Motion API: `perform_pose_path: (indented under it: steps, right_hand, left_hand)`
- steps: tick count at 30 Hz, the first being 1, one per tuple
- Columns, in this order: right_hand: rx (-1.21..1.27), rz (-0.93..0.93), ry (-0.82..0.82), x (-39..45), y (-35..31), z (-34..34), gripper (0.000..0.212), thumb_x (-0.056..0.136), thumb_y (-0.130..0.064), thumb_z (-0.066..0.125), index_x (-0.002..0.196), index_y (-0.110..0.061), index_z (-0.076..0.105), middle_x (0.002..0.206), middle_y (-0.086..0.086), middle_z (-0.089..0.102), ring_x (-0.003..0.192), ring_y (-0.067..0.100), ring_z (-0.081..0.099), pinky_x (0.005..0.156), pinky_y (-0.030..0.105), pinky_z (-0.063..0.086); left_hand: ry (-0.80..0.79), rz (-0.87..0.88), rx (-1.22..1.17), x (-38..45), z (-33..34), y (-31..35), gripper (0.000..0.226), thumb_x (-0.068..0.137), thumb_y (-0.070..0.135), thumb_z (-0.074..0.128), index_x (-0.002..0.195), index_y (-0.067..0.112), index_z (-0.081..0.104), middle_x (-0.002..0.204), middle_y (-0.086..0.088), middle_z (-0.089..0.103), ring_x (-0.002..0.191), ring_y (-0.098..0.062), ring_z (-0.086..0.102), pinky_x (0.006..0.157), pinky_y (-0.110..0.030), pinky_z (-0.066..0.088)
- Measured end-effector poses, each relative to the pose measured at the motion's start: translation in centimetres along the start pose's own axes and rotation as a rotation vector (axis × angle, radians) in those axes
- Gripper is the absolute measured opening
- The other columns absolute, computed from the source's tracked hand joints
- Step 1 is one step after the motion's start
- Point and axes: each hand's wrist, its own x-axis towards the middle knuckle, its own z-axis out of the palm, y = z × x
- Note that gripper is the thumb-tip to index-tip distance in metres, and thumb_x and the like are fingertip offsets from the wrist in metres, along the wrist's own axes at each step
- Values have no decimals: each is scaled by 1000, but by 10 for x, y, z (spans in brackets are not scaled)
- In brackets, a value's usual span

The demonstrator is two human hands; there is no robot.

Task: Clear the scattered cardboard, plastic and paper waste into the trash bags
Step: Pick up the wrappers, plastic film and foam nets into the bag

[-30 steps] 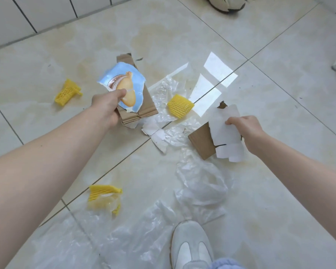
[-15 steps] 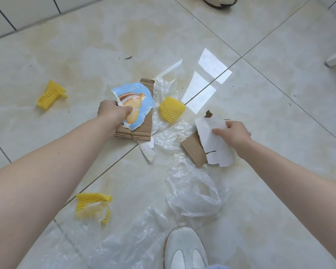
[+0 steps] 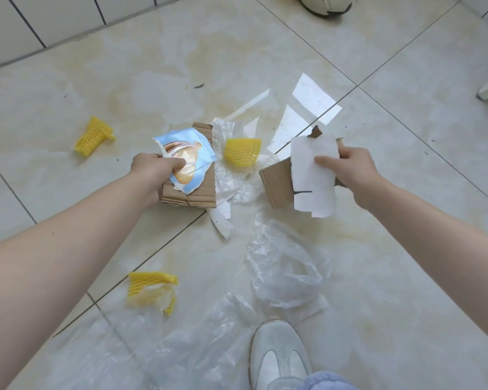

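My left hand (image 3: 152,171) grips a brown cardboard piece (image 3: 200,194) together with a torn blue printed paper (image 3: 192,153) on top of it. In my right hand (image 3: 352,167) I hold white torn paper (image 3: 312,178) against another cardboard piece (image 3: 276,184), lifted above the floor. Between the two hands a yellow foam net (image 3: 241,152) lies on clear plastic film (image 3: 231,175). White paper scraps (image 3: 312,98) lie beyond it on the tiles.
Two more yellow foam nets, one (image 3: 92,136) far left and one (image 3: 150,288) near left, lie on the floor. A crumpled clear plastic bag (image 3: 282,268) spreads in front of my white shoe (image 3: 276,358). Another shoe (image 3: 324,4) sits at the top edge.
My right hand has lifted its paper and cardboard up and to the right. The left hand's bundle has come a little lower in view, towards the yellow net.
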Motion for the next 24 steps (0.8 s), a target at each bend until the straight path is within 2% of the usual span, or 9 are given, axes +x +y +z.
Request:
perform_pose_path:
  steps: [1,2,4,5,9,13,18,21,24]
  right_hand:
    - [44,-8,-3,-3,-7,0,5,84,-16,66,88,-17,67,87,0,67,75,15,65,68,30,54]
    - [86,-14,-3,-7,-12,2,5,84,-15,66,89,-16,66,85,0,66,71,14,63,66,27,53]
    - [143,-18,-13,-16,-22,8,3,84,-16,66,87,-15,66,80,0,64,64,14,60,63,27,51]
    - [153,-12,-43,-20,-25,12,5,84,-16,67,88,-14,66,78,0,63,61,15,59,62,27,50]
    - [16,93,-357,-40,-25,37,15,83,-18,68,97,-11,68,77,1,61,56,16,52,58,25,45]
    - [-95,174,-588,-63,-8,73,24,81,-18,70,104,-9,70,88,4,67,73,21,56,66,28,46]
    - [-96,163,-539,-86,5,119,24,82,-16,68,105,-6,68,92,8,69,71,22,63,67,32,51]
    - [-102,137,-513,-92,2,139,18,83,-15,67,100,-8,68,89,9,68,68,24,65,60,32,52]
    - [-176,128,-457,-95,-2,158,23,82,-15,67,101,-3,67,97,18,69,80,35,67,67,42,54]
  left_hand:
    - [-9,-8,-24,-3,-5,-1,10,81,8,70,80,12,60,86,-7,66,63,-19,61,48,-20,51]
    - [-14,-14,-49,-5,-11,-3,10,81,9,70,80,13,60,88,-7,67,66,-19,63,52,-21,53]
    - [-22,-22,-90,-10,-25,-7,10,81,12,70,84,15,61,97,-8,68,76,-23,64,71,-32,54]
    - [-27,-27,-103,-13,-32,-9,10,82,13,70,85,15,61,98,-8,68,76,-23,64,72,-34,53]
    - [-82,-51,-163,-31,-59,-21,12,87,17,65,98,18,61,86,0,69,53,-10,67,46,-18,49]
    - [-135,-73,-217,-52,-89,-38,21,90,18,61,111,20,61,93,0,73,61,-12,71,55,-24,56]
    - [-90,-65,-225,-72,-127,-69,26,90,17,61,116,17,62,99,-3,73,66,-14,71,70,-33,55]
    - [-21,-62,-232,-82,-146,-85,25,90,16,62,115,18,62,102,-4,72,67,-15,70,64,-30,55]
    - [13,-64,-257,-91,-163,-95,24,90,17,62,114,19,61,101,-3,73,63,-13,70,53,-24,55]
